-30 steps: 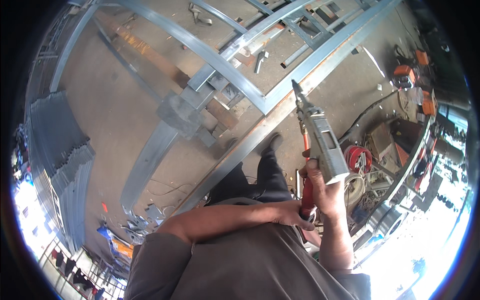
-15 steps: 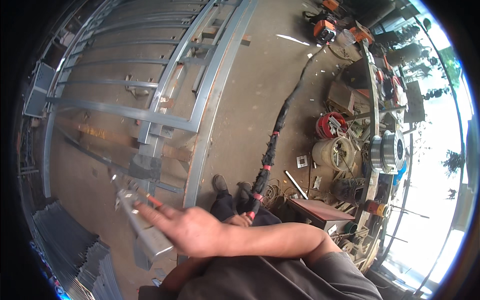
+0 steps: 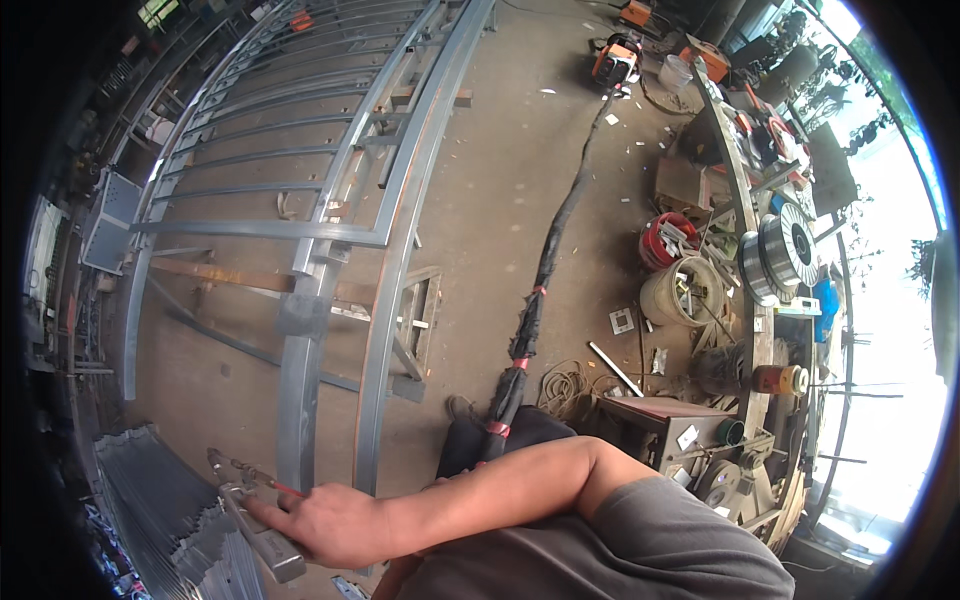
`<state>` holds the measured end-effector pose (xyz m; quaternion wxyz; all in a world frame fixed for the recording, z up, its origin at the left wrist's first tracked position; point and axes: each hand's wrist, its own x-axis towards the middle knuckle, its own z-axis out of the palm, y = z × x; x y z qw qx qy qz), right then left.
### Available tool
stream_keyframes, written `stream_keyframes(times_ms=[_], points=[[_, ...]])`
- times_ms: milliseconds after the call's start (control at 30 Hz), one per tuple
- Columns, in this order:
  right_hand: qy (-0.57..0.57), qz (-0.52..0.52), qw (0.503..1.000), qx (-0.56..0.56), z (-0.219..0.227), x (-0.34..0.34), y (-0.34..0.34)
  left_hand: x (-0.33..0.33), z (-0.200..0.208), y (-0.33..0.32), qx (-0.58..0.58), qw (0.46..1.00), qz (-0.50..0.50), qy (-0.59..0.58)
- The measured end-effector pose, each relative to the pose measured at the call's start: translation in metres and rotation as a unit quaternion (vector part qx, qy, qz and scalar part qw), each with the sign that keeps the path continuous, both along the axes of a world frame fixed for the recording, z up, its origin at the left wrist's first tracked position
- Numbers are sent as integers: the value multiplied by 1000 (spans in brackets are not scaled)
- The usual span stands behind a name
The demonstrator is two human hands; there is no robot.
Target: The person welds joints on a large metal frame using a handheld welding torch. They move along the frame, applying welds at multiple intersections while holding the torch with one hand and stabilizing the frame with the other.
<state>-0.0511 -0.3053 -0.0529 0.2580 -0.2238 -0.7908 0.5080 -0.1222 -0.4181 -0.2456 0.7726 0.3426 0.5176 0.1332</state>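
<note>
My right hand (image 3: 335,525) is closed on a grey boxy metal welding gun (image 3: 262,540) with a narrow nozzle and a thin red line. Its nozzle end points up and to the left, near the stacked sheets. A thick black-wrapped hose (image 3: 550,255), banded with red tape, runs from my lap to an orange and black machine (image 3: 614,62) at the far end. My left hand (image 3: 440,482) is mostly hidden behind my right forearm; a sliver of it shows at the hose's near end, closed around it.
A silver metal frame with bars (image 3: 260,232) lies on supports at left. Dark corrugated sheets (image 3: 150,490) are stacked at lower left. On the right stand a red bucket (image 3: 655,248), a white bucket (image 3: 660,300), wire spools (image 3: 765,265) and a bench. Coiled rope (image 3: 563,385) lies on the floor.
My right hand and the welding gun have moved left and down, from over the floor toward the stacked sheets. My view has shifted, and my right forearm now covers most of my left hand.
</note>
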Motion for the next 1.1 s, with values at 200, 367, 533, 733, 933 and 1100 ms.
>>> stream_keyframes(times_ms=[200,367,533,733,933,1100], points=[[27,-62,998,6,6,-30,-46,-42,6,-41,38,998,19,44],[3,-51,998,-43,9,-58,-77,-93,13,-78,65,994,41,81],[18,-50,998,-37,20,-67,-92,-119,18,-101,88,989,54,110],[43,-40,998,-19,21,-34,-73,-80,13,-84,122,983,46,125],[107,-44,993,4,4,39,-29,8,-3,-13,191,969,24,151],[126,-246,945,172,-6,72,0,52,38,52,290,930,66,216]])
